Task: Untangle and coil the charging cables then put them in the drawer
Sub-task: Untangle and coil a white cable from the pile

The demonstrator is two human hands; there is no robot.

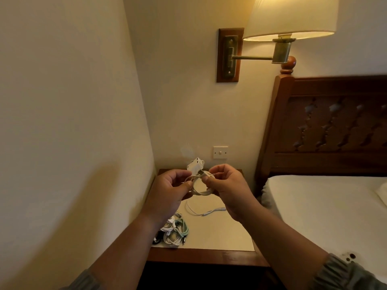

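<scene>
The left hand (169,187) and right hand (228,185) sit close together, each pinching the thin white charging cable (199,190). They hold it as a small coil above the cream-topped wooden counter (226,233), probably so its loops cannot spring open. A tangled pile of white and mint-green cables (173,231) lies below.

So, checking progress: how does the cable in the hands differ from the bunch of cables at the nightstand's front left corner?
The held cable is one white lead wound into a small loop; the bunch mixes white, green and dark leads in a heap. The held cable is up in the air, pinched by the left hand and the right hand; the bunch lies on the nightstand with no hand on it. Both include white cable.
</scene>
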